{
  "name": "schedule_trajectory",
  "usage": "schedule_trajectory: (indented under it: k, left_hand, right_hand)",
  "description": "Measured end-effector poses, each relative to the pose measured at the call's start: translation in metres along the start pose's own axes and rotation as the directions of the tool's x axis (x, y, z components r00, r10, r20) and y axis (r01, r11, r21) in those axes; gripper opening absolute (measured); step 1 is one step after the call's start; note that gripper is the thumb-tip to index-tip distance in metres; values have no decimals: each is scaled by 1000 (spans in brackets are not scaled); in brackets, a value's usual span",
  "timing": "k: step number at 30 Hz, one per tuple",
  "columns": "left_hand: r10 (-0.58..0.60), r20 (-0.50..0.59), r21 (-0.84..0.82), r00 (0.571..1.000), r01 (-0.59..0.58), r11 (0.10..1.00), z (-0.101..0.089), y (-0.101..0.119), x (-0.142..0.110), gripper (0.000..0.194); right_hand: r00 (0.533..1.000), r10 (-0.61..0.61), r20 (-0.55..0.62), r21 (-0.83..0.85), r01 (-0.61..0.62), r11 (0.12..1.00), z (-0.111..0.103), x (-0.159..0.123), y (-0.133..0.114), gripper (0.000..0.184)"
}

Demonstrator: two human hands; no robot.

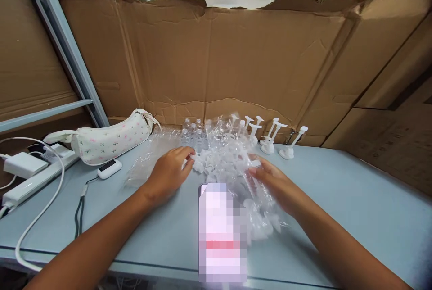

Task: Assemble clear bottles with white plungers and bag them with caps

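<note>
My left hand [170, 170] rests palm down on the pale blue table [354, 200], fingers curled, its fingertips touching a pile of small white plastic caps [211, 164]. My right hand [275, 184] lies on a crumpled clear plastic bag [256, 213] holding white parts, fingers bent around the wrap near a small white piece. Behind the pile stand several small clear bottles [194, 134]. Further right stand white plunger-like pieces [270, 139], upright or leaning.
A phone [222, 231] lies near the front edge between my arms. At left are a floral pouch [108, 139], a small white device [109, 168], a power strip [30, 182] with a charger and cables. Cardboard walls [236, 65] close off the back and right.
</note>
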State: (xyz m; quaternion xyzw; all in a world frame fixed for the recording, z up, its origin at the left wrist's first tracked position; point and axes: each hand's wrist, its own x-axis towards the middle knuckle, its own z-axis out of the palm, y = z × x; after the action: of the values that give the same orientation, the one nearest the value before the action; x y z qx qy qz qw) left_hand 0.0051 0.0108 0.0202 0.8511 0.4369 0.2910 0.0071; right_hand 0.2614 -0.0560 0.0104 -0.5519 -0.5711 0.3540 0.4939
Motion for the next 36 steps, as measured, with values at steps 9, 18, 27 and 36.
schedule_trajectory:
  k: [9, 18, 27, 36]
  left_hand:
    - [-50, -407, -240, 912, -54, 969, 0, -2, 3, 11]
    - [-149, -491, -310, 858, -12, 951, 2, -5, 6, 11]
    - [-216, -463, -338, 860, 54, 940, 4, -8, 9, 10]
    - [-91, -267, -440, 959, -37, 897, 0, -1, 2, 33]
  right_hand:
    - [955, 158, 249, -59, -148, 987, 0, -3, 0, 55]
    - [930, 64, 363, -82, -37, 996, 1, -9, 7, 52]
    - [915, 30, 402, -28, -20, 999, 3, -10, 2, 50]
    - [922, 76, 379, -33, -69, 997, 3, -8, 2, 54]
